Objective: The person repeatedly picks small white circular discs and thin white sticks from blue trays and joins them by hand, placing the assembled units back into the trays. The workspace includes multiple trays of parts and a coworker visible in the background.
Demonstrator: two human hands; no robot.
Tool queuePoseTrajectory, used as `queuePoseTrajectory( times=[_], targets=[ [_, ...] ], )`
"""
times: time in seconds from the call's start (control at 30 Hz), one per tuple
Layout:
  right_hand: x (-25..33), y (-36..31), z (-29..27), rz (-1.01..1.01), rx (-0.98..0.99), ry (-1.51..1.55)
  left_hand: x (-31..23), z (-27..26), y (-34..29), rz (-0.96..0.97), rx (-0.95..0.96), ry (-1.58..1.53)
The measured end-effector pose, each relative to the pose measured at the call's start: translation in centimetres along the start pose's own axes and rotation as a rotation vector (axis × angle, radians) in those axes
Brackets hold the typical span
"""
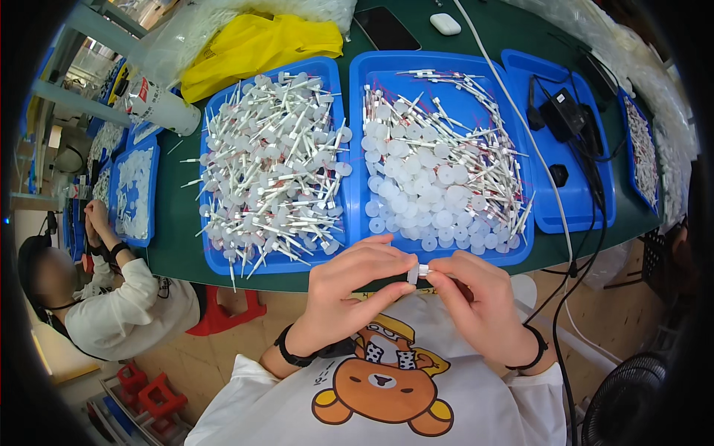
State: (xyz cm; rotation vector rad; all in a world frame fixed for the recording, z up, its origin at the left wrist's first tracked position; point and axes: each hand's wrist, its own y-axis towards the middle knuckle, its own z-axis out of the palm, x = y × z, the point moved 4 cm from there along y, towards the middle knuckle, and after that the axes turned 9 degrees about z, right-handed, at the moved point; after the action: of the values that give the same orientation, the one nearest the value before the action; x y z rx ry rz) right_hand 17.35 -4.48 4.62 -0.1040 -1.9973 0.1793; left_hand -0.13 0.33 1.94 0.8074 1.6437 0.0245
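My left hand [346, 279] pinches a small translucent white disc [412, 276] between thumb and fingertips, just past the table's near edge. Against it, my right hand [480, 293] grips a slim white connector piece [424, 270]; its far end is hidden by my fingers. In front of my hands stands a blue tray [355, 201] with loose translucent discs [428, 197] and slim white parts with thin red wires [491, 167]. To its left, another blue tray [216, 260] is heaped with white sticks bearing discs [271, 171].
A third blue tray [547, 160] holds a black power adapter [563, 115] and cables. A white cable [513, 97] crosses the green table [175, 208]. Behind lie a phone [387, 28], a white case [445, 24] and a yellow bag [260, 52]. At left sits a co-worker [123, 305].
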Motion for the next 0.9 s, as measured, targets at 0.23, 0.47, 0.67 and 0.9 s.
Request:
queuePoseTrajectory(
  times=[0.23, 0.47, 0.67, 0.9],
  targets=[
    [-0.9, -0.1, 0.2, 0.142, 0.195, 0.385, -0.3, 0.0, -0.1, 0.017, -0.009, 0.033],
    [-0.5, 0.0, 1.0, 0.092, 0.207, 0.351, -0.2, 0.0, -0.3, 0.019, 0.009, 0.064],
    [-0.8, 0.2, -0.2, 0.069, -0.006, 0.291, -0.7, -4.2, -1.1, -0.011, -0.134, 0.345],
    [-2.1, 0.0, -2.4, 0.105, -0.160, 0.306, 0.1, -11.1, -2.2, -0.185, -0.354, 1.143]
  ],
)
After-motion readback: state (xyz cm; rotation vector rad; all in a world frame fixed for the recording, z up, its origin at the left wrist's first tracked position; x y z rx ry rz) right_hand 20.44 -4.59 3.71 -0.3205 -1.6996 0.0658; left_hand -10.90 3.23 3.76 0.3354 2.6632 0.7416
